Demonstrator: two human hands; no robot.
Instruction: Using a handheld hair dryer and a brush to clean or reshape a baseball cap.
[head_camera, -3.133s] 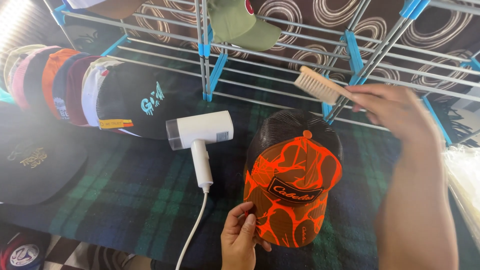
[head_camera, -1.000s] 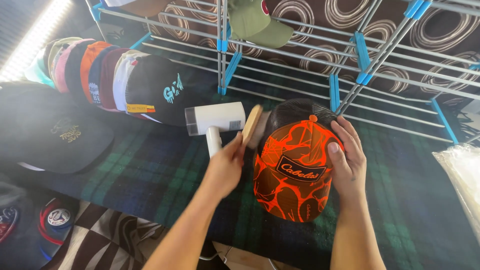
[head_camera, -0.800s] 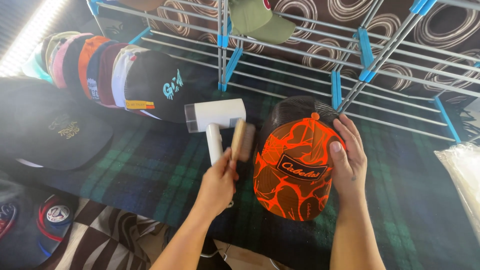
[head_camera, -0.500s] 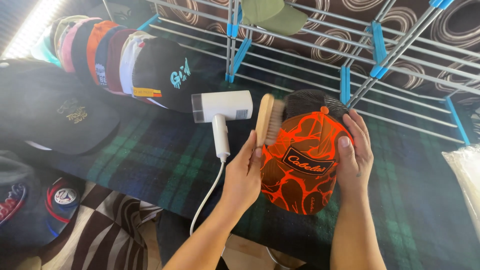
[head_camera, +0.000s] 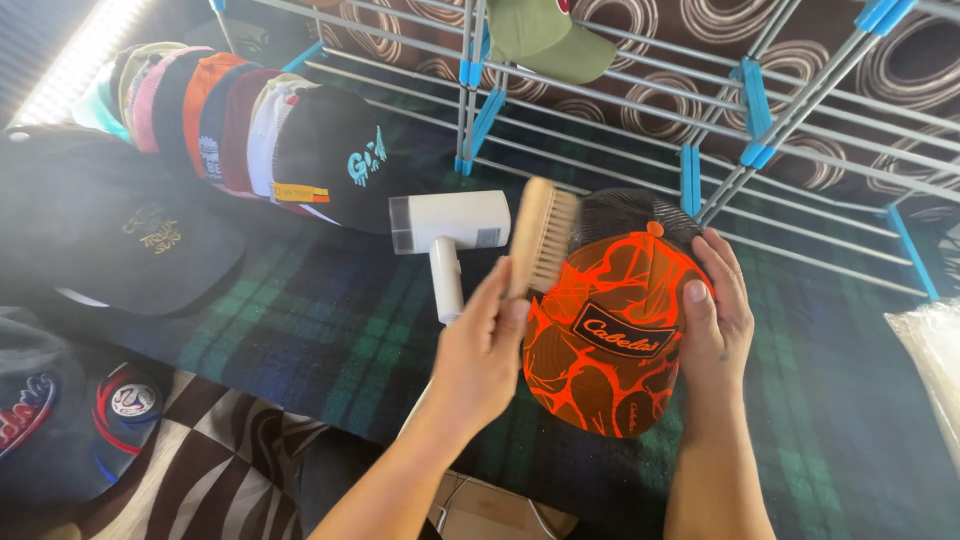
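An orange-and-brown patterned cap (head_camera: 605, 330) with a black mesh back lies on the dark green plaid cloth (head_camera: 320, 320). My right hand (head_camera: 715, 320) grips the cap's right side, thumb on the front panel. My left hand (head_camera: 480, 350) holds a wooden bristle brush (head_camera: 540, 240) by its handle, with the bristles against the cap's upper left side.
A white handheld appliance (head_camera: 448, 225) with a cord lies left of the cap. A row of stacked caps (head_camera: 250, 140) and a dark cap (head_camera: 130, 240) lie at left. A grey-and-blue drying rack (head_camera: 750, 110) with a green cap (head_camera: 545, 35) stands behind. Clear plastic bag (head_camera: 930, 350) at right.
The brush passed from my right hand to my left, and my right hand took the cap's side. In the last second the left hand stroked the brush along the cap's left side.
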